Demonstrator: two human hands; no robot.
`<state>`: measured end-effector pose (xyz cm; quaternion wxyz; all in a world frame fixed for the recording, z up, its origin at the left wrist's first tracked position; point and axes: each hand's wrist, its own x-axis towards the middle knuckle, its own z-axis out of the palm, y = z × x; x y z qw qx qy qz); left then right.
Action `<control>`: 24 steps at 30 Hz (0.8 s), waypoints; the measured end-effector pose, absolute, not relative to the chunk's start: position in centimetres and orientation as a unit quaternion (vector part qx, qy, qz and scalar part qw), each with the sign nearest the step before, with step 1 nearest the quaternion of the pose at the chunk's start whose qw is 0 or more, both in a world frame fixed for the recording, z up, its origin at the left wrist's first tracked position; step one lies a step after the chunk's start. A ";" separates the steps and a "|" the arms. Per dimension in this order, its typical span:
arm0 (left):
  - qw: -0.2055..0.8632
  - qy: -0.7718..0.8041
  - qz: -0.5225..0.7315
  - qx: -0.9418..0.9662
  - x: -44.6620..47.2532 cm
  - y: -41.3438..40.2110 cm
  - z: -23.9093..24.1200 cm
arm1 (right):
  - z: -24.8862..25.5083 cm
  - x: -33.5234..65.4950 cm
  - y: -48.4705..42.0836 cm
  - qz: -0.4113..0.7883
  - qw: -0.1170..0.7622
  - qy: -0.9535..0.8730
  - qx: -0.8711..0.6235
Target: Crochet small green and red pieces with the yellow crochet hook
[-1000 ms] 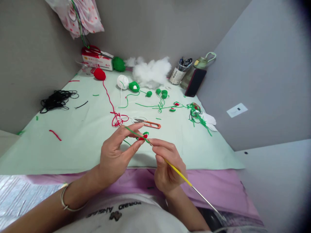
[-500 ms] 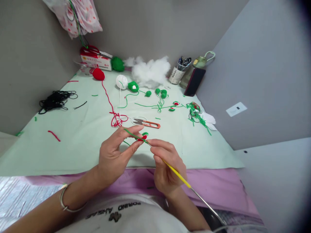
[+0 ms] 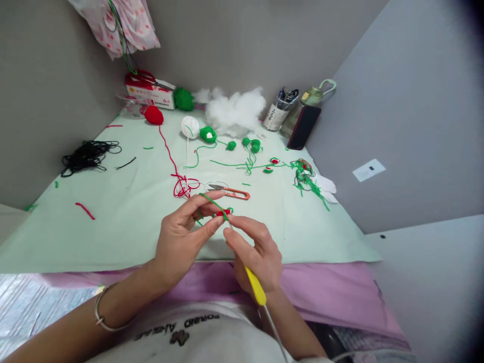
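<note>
My left hand (image 3: 181, 237) pinches a small red and green crochet piece (image 3: 224, 212) between thumb and fingers, and a strand of green yarn (image 3: 210, 200) runs over its index finger. My right hand (image 3: 255, 252) grips a yellow-handled crochet hook (image 3: 254, 285); the hook's metal tip is at the piece. Both hands hover just above the near edge of the pale green table cover (image 3: 124, 222).
Orange thread snips (image 3: 231, 192) lie just beyond my hands, beside a red yarn tangle (image 3: 181, 185). Farther back are red (image 3: 154, 115), white (image 3: 190, 127) and green (image 3: 184, 99) yarn balls, white stuffing (image 3: 236, 112), a pen cup (image 3: 278, 113), a dark phone (image 3: 303, 128), black yarn (image 3: 87, 154) and green scraps (image 3: 304, 174).
My right hand has turned the hook so that its handle now points down toward my body instead of out to the right. The green yarn has looped closer over the piece.
</note>
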<state>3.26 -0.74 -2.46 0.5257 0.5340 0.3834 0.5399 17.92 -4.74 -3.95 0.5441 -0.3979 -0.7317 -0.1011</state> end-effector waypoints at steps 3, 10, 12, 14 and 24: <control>0.622 0.365 0.504 0.475 3.3 -0.6 -2.0 | -4.6 17.8 -4.1 -0.163 0.540 -0.718 -0.407; 0.811 0.270 0.370 0.363 2.6 0.6 -1.1 | -5.1 18.5 -3.8 -0.079 0.582 -0.712 -0.385; 0.809 0.268 0.369 0.370 2.5 0.8 -1.0 | -4.9 18.9 -3.7 -0.004 0.605 -0.705 -0.369; 0.791 0.278 0.382 0.388 2.5 0.9 -1.0 | -4.7 19.1 -3.6 0.064 0.625 -0.692 -0.356; 0.686 0.303 0.449 0.485 2.5 1.0 -2.2 | -4.0 19.1 -4.2 0.121 0.636 -0.675 -0.353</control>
